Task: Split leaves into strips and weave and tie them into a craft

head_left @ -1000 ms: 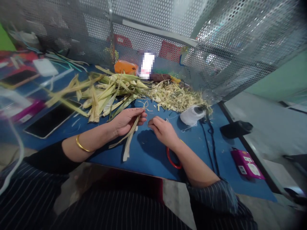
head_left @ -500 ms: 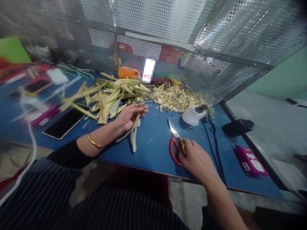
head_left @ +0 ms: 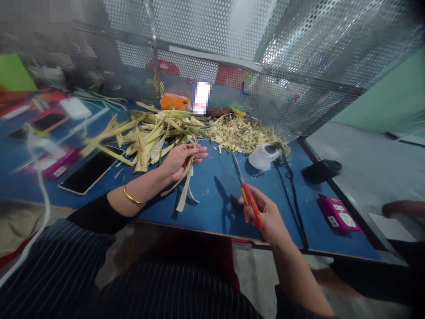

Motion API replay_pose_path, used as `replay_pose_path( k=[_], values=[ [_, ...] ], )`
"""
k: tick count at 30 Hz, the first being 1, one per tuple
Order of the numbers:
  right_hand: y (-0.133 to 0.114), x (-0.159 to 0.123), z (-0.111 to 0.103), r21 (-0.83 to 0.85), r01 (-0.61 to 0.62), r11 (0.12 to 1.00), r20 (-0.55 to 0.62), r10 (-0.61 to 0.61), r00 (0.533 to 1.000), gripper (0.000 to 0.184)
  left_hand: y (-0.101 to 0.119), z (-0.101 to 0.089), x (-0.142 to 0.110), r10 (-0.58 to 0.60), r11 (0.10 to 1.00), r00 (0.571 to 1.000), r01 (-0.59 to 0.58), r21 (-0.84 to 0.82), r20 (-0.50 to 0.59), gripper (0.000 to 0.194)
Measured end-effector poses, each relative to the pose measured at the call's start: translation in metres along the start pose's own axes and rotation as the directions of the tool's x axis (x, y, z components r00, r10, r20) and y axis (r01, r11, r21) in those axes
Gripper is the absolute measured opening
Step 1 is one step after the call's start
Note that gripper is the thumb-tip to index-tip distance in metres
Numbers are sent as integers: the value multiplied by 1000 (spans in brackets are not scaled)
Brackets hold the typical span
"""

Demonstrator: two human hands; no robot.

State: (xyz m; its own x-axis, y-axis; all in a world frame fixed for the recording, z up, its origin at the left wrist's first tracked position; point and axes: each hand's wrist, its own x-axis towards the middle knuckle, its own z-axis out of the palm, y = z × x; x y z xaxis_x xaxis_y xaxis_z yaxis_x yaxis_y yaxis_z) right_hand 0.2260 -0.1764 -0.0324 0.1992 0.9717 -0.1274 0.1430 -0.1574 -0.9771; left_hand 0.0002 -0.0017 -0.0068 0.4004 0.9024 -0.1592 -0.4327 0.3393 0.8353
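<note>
My left hand (head_left: 181, 160) pinches a few pale dried leaf strips (head_left: 184, 188) between thumb and fingers; their ends hang down over the blue table. My right hand (head_left: 262, 210) grips red-handled scissors (head_left: 250, 201) by the handles, raised off the tabletop, with the blades pointing away from me. The blades look closed. Beyond my left hand lies a heap of long dried leaves (head_left: 144, 144). Farther right sits a pile of short leaf scraps (head_left: 239, 135), with a white thread spool (head_left: 264, 156) in front of it.
A phone (head_left: 91, 170) lies left of my left arm. Black cords (head_left: 294, 199), a purple box (head_left: 338, 213) and a black object (head_left: 321, 171) are on the right. An orange packet (head_left: 175, 101) and a lit screen (head_left: 202, 97) stand before a perforated metal partition (head_left: 199, 26). Another person's arm (head_left: 403, 208) shows at far right.
My right hand has lifted the scissors off the table and turned them, shifting slightly. The left hand stays nearly in place with the strips. Another person's arm has appeared at the right.
</note>
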Motion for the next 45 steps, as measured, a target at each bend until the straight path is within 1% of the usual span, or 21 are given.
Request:
replay_pose_path(
  k=[1, 2, 3, 5, 8, 13, 17, 20, 24, 29, 35, 38, 42, 45],
  values=[
    [-2, -2, 7, 126, 1, 992, 41, -6, 999, 62, 0, 0, -1, 1, 1000, 1000, -1, 1, 8, 10],
    [-4, -3, 14, 219, 3, 976, 75, -20, 997, 60, 0, 1, -2, 2, 1000, 1000, -2, 3, 18, 11],
    [-7, -3, 21, 287, 1, 958, 101, -31, 994, 59, 0, 1, -3, 2, 1000, 1000, -2, 5, 27, 14],
    [-12, -4, 34, 372, -20, 928, 143, -36, 989, 58, 1, 2, -4, -1, 1000, 999, 1, 11, 35, 20],
    [-18, -2, 47, 442, -47, 896, 213, -53, 976, 59, 2, 4, -6, -2, 1000, 1000, 1, 26, 28, 26],
    [-19, 0, 55, 544, -86, 835, 357, -137, 924, 70, 3, 7, -9, 30, 994, 997, -37, 101, 65, 31],
    [-19, 0, 59, 584, -128, 802, 442, -182, 878, 63, 1, 7, -10, 75, 986, 993, -87, 139, 87, 31],
    [-19, 0, 62, 579, -163, 799, 486, -177, 856, 60, -1, 7, -10, 104, 979, 990, -118, 165, 93, 31],
    [-18, 1, 63, 579, -173, 796, 488, -169, 856, 61, -2, 5, -9, 134, 969, 981, -159, 191, 139, 31],
    [-17, 2, 63, 572, -185, 799, 485, -148, 862, 57, -5, 3, -8, 141, 965, 978, -171, 197, 156, 31],
    [-22, 1, 65, 568, -203, 798, 468, -110, 877, 56, -8, 4, -6, 143, 967, 980, -169, 190, 141, 30],
    [-23, 2, 68, 577, -203, 791, 453, -102, 886, 57, -7, 6, -8, 127, 964, 981, -156, 215, 145, 30],
    [-19, 4, 74, 605, -219, 766, 425, -78, 902, 56, -7, 8, -10, 115, 964, 984, -144, 223, 138, 27],
    [-17, 5, 77, 629, -255, 734, 427, -52, 903, 53, -8, 8, -11, 111, 968, 985, -137, 210, 130, 26]
  ],
)
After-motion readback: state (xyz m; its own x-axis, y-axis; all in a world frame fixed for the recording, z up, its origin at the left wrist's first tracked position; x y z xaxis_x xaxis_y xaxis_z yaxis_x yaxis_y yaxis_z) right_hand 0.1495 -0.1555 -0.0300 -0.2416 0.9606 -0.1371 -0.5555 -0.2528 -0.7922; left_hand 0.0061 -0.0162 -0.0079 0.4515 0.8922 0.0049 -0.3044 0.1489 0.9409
